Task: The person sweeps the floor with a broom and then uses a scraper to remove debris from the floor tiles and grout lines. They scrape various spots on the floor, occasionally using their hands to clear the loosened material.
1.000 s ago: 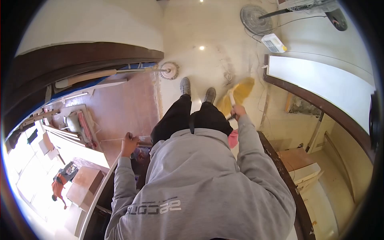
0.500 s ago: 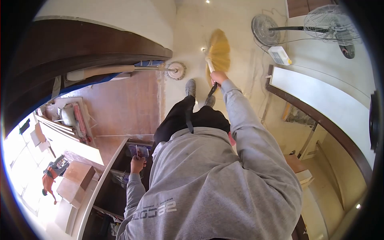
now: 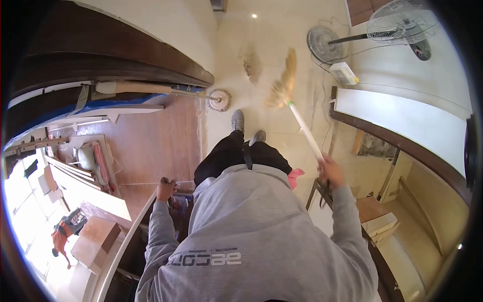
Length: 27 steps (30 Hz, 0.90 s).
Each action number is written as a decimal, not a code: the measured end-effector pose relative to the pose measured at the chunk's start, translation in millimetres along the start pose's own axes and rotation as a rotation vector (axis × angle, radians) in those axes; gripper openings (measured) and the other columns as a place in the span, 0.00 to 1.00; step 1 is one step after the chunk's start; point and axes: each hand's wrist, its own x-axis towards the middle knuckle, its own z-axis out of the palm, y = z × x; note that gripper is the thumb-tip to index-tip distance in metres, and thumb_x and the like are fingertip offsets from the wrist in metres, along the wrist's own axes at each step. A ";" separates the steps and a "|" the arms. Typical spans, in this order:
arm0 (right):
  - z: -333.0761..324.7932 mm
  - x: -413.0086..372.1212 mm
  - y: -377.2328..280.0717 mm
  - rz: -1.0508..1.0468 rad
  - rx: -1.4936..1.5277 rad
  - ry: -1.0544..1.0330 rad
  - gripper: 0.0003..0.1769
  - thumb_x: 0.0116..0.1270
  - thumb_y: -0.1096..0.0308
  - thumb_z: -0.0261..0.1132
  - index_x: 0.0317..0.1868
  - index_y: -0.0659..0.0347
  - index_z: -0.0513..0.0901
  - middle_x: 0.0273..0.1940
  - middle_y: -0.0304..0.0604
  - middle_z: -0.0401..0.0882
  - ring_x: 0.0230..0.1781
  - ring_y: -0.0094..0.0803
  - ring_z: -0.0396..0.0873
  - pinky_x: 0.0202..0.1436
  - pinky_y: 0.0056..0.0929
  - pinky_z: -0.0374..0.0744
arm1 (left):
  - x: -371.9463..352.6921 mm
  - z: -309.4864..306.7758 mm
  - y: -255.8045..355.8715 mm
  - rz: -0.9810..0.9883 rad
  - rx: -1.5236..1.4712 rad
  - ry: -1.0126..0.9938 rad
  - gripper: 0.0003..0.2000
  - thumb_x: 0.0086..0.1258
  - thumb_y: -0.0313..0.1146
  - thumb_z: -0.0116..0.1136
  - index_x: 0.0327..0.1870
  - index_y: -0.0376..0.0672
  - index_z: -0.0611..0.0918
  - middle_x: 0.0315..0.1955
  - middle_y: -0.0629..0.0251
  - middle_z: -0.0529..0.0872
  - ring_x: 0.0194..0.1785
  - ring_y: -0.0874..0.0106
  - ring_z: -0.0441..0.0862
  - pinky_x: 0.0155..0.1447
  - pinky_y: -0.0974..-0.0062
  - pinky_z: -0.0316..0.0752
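Note:
My right hand (image 3: pixel 331 172) is closed around the pale handle of a soft broom (image 3: pixel 302 121), out to my right. Blurred yellow bristles fan out over the tiled floor beyond my feet. A small heap of dust (image 3: pixel 248 68) lies to the left of the bristles. My left hand (image 3: pixel 166 190) is held at my left side above an open dark cabinet (image 3: pixel 146 219). Its fingers are closed, with something small and dark at the tips that I cannot make out.
A round-headed long-handled tool (image 3: pixel 220 100) lies left of my feet. To the far right stand a pedestal fan (image 3: pixel 324 44) and a white jug (image 3: pixel 344 73). A dark-edged white panel (image 3: pixel 402 118) runs along the right. At lower left is another person (image 3: pixel 61 236) near boxes.
The broom and my right hand have swung right and back toward my body, uncovering the dust heap. My left hand has risen slightly and moved left.

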 end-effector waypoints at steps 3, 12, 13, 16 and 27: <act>-20.7 -56.0 71.1 0.128 -0.007 0.021 0.19 0.73 0.64 0.56 0.62 0.58 0.75 0.23 0.33 0.71 0.12 0.21 0.66 0.14 0.24 0.67 | -3.6 13.3 4.4 -0.020 0.034 -0.055 0.13 0.65 0.29 0.63 0.30 0.42 0.67 0.24 0.60 0.83 0.26 0.70 0.85 0.22 0.74 0.77; -22.7 104.5 258.7 -0.057 -0.259 -0.172 0.12 0.65 0.72 0.60 0.23 0.62 0.78 0.14 0.43 0.73 0.10 0.36 0.72 0.15 0.38 0.68 | -36.8 33.2 -16.0 0.054 0.215 -0.102 0.12 0.63 0.32 0.63 0.30 0.39 0.70 0.23 0.59 0.82 0.24 0.72 0.83 0.24 0.74 0.77; 0.0 146.8 259.3 0.234 0.058 0.030 0.13 0.64 0.72 0.60 0.20 0.60 0.78 0.13 0.45 0.72 0.11 0.38 0.73 0.14 0.39 0.67 | -44.4 27.6 -15.6 0.060 0.223 -0.074 0.12 0.63 0.32 0.63 0.30 0.39 0.70 0.23 0.59 0.82 0.24 0.72 0.84 0.25 0.75 0.78; 69.4 236.2 207.0 0.201 0.251 -0.055 0.08 0.56 0.77 0.58 0.21 0.56 0.74 0.15 0.44 0.70 0.09 0.35 0.68 0.12 0.38 0.61 | -84.9 -1.2 3.5 0.163 0.380 0.029 0.12 0.65 0.32 0.62 0.31 0.39 0.70 0.24 0.59 0.83 0.27 0.72 0.86 0.26 0.74 0.80; 48.8 193.6 98.4 -0.213 0.475 -0.267 0.11 0.67 0.68 0.59 0.49 0.60 0.75 0.18 0.35 0.67 0.12 0.24 0.65 0.13 0.27 0.65 | -102.1 -15.3 -17.6 0.138 0.511 -0.017 0.12 0.65 0.30 0.63 0.31 0.37 0.71 0.26 0.55 0.86 0.27 0.69 0.87 0.26 0.72 0.82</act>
